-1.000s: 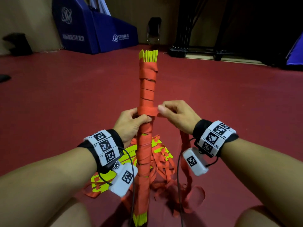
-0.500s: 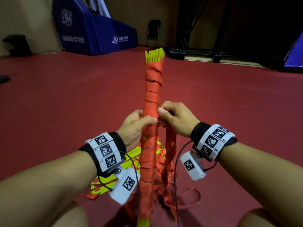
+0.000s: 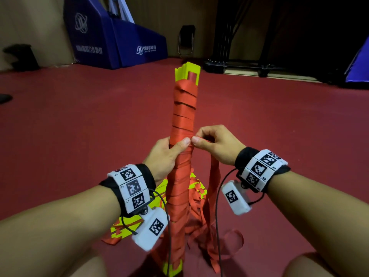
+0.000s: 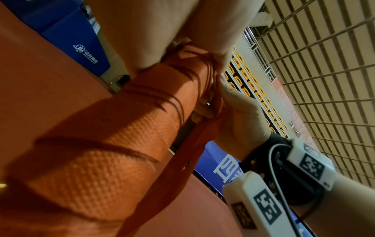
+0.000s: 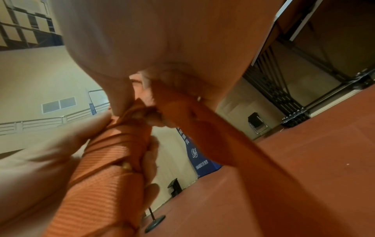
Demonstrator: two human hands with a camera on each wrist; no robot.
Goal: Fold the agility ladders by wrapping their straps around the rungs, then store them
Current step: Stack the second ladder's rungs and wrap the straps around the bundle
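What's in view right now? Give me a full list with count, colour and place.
Wrapped ladder bundle: one, yellow rungs bound in orange strap, upright at centre.
Loose strap: one length, orange, hanging from the right hand to the floor.
Unfolded ladder pile: one heap, yellow and orange, on the floor behind the bundle.
Padded base: one, blue, far left by the wall.
Folding chair: one, dark, against the far wall.
Floor: red.
Left hand: grips the bundle's middle.
Right hand: pinches the strap beside the bundle.

Loose straps (image 3: 201, 222) clutter the red floor (image 3: 79, 136); elsewhere it lies open.
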